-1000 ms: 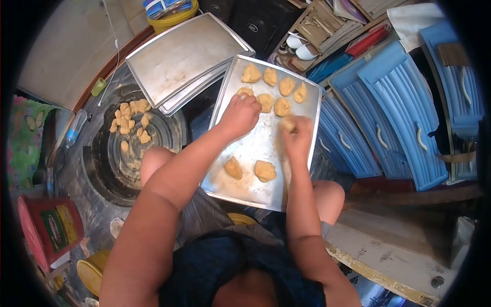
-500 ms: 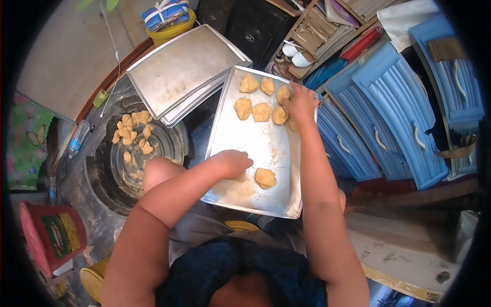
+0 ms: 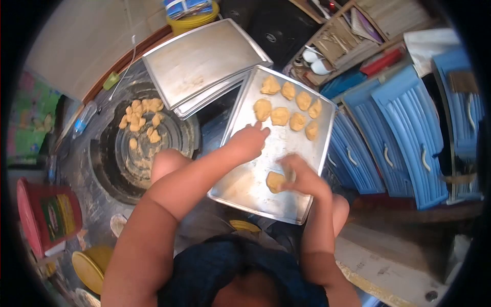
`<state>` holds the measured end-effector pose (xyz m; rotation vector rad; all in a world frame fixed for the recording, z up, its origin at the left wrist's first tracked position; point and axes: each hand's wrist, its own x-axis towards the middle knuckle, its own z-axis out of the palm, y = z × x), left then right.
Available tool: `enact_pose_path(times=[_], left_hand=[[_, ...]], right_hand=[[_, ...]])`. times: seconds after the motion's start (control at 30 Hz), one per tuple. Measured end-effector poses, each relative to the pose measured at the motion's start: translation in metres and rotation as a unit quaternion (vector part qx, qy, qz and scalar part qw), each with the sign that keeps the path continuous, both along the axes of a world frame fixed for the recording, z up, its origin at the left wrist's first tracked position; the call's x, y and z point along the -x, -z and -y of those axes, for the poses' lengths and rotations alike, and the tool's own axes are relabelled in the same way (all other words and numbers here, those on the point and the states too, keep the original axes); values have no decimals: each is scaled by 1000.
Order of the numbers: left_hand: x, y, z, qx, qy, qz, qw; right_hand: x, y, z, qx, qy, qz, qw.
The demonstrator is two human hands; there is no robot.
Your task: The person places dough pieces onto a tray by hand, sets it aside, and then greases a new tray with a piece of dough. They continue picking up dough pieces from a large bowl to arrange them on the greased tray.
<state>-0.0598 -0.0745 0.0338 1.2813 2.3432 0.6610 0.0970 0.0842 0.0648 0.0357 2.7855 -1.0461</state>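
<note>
A metal baking tray (image 3: 240, 187) lies tilted across my lap, with two rows of yellowish dough pieces (image 3: 279, 116) at its far end. My left hand (image 3: 248, 143) is over the middle of the tray, its fingers slightly apart and the tips right at the nearer row. Closer to me on the tray sits a single larger dough lump (image 3: 274, 181). Beside that lump my right hand (image 3: 303, 176), partly blurred, has thumb and fingers spread, the thumb at the lump's right edge. Nothing shows held in either hand.
A dark round basin (image 3: 181, 135) on the left contains several small dough chunks (image 3: 135, 115). Stacked metal trays (image 3: 204, 61) lie behind it. Blue drawer fronts (image 3: 404, 133) stand at the right. A red bucket (image 3: 48, 217) and a water bottle (image 3: 84, 117) are at far left.
My right hand has come back from the far right corner of the tray to the near lump. My left hand has moved away from me, toward the rows. The view has shifted slightly.
</note>
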Motion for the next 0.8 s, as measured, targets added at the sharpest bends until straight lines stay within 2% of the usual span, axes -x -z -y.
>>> enact_pose_path(times=[0.03,0.07,0.17,0.23,0.27,0.33,0.4,0.47,0.5,0.53,0.57,0.6,0.63,0.67,0.7,0.73,0.8], left_hand=[[0,8,-1,4,18,-5,1000],[0,12,-3,-12,7,-13,1000],[3,10,-2,-53,-54,-5,997],[8,16,-9,-35,-100,16,994],[7,20,-11,-30,-113,17,993],[10,24,-9,-57,-125,22,990],[17,6,12,-43,-105,5,994],[32,-16,37,-28,-89,13,996],[39,-44,67,-73,-115,6,991],[53,-46,92,-187,-158,5,969],[60,-60,124,-300,-246,8,922],[72,-59,155,-347,-366,7,863],[101,-26,188,-365,-448,-77,813],[121,2,224,-332,-516,-140,777],[137,43,259,-299,-565,-149,755],[152,98,295,-216,-610,-80,758],[163,191,345,-29,-589,98,801]], right_hand=[[-10,8,15,-38,-50,-7,998],[-14,13,21,-29,-69,-5,997],[-9,27,23,32,98,-35,994],[8,52,11,65,245,-158,954],[22,47,17,-6,292,-203,935],[40,49,25,-103,256,-221,936],[50,66,27,-143,212,-233,938],[49,73,29,-215,197,-195,936],[50,64,40,-216,190,-196,937],[53,47,57,-281,207,-188,918],[58,35,69,-344,224,-178,894],[68,32,75,-296,206,-202,911],[82,24,88,-295,200,-200,913],[100,12,107,-256,139,-226,930],[120,5,126,-217,76,-251,940],[138,5,145,-189,29,-247,950],[173,10,192,-177,-65,-220,957]])
